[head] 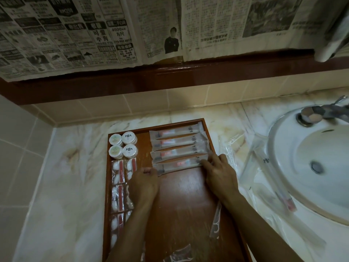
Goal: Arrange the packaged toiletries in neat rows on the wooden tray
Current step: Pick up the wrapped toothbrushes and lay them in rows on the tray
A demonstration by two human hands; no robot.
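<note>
Both forearms reach over the wooden tray (pixel 181 195), the left hand (pixel 145 183) and right hand (pixel 219 172) each pinching an end of the nearest toothbrush packet (pixel 179 166) beside its row: light, slippery film, best held at the ends.

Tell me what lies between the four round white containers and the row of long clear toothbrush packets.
In the head view, only a bare strip of wooden tray separates the round white containers from the toothbrush packets.
</note>
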